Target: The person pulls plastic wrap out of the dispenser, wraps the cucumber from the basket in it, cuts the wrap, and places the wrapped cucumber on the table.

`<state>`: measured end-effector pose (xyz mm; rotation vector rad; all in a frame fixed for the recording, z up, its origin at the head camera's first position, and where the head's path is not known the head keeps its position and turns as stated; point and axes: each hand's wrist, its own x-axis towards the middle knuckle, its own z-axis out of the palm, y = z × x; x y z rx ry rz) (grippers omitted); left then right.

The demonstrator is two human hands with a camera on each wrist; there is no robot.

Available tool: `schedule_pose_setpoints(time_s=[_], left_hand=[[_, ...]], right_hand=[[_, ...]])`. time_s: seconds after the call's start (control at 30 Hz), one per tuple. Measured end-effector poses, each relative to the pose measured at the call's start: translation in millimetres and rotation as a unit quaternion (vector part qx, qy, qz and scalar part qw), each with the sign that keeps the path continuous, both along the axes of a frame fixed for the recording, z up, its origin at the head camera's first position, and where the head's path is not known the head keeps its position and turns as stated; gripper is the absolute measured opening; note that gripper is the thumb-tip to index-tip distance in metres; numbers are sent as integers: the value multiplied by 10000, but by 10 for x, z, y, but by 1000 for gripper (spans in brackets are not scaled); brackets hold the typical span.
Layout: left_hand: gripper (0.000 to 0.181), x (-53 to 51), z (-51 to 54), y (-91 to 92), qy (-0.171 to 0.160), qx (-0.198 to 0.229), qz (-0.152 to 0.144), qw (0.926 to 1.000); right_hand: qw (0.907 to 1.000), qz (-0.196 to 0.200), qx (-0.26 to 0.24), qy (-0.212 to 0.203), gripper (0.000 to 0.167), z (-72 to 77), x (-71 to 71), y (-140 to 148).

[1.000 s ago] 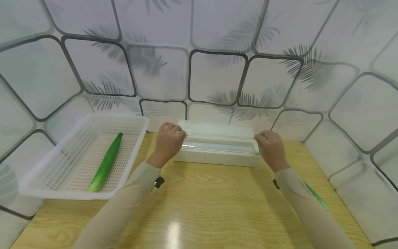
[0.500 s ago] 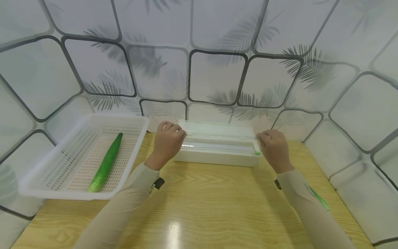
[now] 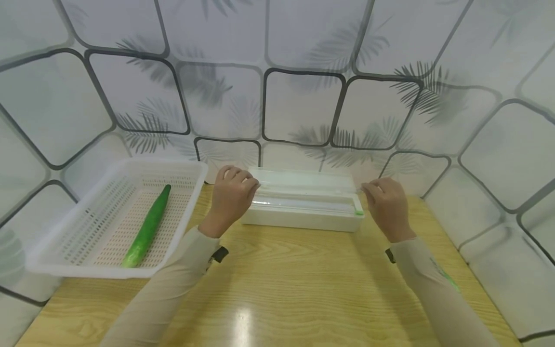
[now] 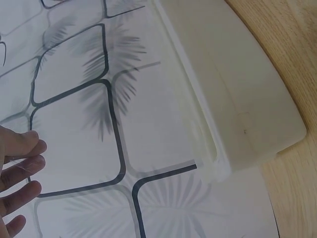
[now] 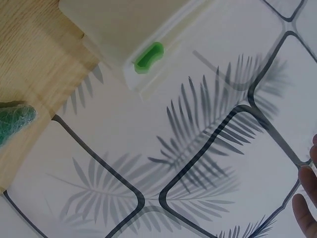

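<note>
A white cling film dispenser (image 3: 303, 220) stands against the back wall. Its clear lid (image 3: 308, 178) is raised, showing a roll of film (image 3: 303, 206) inside. My left hand (image 3: 231, 198) is at the dispenser's left end, thumb and fingertips pinched together. Just past the right end, my right hand (image 3: 388, 208) pinches in the same way. Both appear to hold the edge of cling film, though the transparent sheet itself barely shows. In the right wrist view, a green slider (image 5: 149, 57) sits on the dispenser's end.
On the left, a white plastic basket (image 3: 192, 212) contains a long cucumber (image 3: 148, 226). A film-wrapped green cucumber (image 5: 15, 123) lies on the wooden table (image 3: 303, 289) at the right, mostly hidden by my sleeve in the head view. Patterned wall covering (image 3: 299, 111) surrounds the table.
My right hand has moved slightly to the right, away from the dispenser's end, uncovering the green slider. The left hand has drifted a little left and up. Dispenser and basket stay put.
</note>
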<state>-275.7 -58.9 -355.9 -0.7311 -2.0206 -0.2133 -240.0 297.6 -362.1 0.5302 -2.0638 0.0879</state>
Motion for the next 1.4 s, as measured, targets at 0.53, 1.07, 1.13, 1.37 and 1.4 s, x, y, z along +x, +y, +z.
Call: schedule_pose_setpoints(time_s=[0.53,1.07,1.13,1.37,1.4], left_hand=[[9,58,96,-7,234,92,-31,9997],[11,349,173,-125,281,-11,-658,9974],[12,411,145,-174,158,-174,-913,9955],[10,681,-111,-339,-127,-1320,-1578,9785],[11,706,-163,-348,-136,-1476,-1628,9755]], right_hand=[[9995,54,-216,235,4,85,79,1],[9987,501,-26,100,8,248,410,-24],[9982,564,202,-65,7,265,503,-24],[9812,1320,1147,-814,54,204,820,-17],[9768,1441,1259,-962,55,179,855,-14]])
